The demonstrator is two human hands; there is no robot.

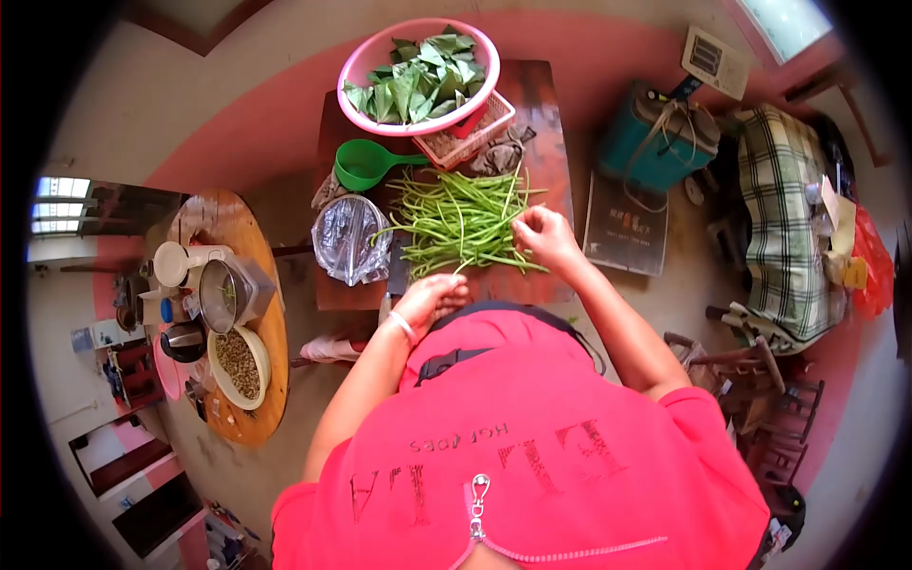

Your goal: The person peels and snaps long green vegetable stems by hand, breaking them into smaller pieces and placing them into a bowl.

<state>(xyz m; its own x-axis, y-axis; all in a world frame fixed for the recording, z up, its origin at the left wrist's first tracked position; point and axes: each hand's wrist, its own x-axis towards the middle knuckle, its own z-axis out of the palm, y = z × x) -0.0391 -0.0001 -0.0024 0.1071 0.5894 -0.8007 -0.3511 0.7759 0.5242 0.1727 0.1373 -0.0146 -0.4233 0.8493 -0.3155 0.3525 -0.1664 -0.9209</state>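
A loose pile of long green beans (pixel 463 223) lies on the dark red wooden table (pixel 543 104) in front of me. My left hand (pixel 432 302) is closed at the pile's near edge, palm partly turned up, with the end of a green bean showing at its fingertips. At the right side of the pile, my right hand (pixel 544 236) is pinched closed; what sits between its fingertips is too small to make out. Left of the beans stands a bowl lined with a clear plastic bag (pixel 351 239). A dark flat blade (pixel 400 271), perhaps a knife, lies partly hidden beside my left hand.
Behind the beans are a green ladle (pixel 362 165), a pink basket (pixel 465 141) and a pink basin (pixel 353 103) of green leaves. A round wooden table (pixel 275 328) holding bowls and a kettle (pixel 183 341) is to the left. A teal box (pixel 655 138) stands at right.
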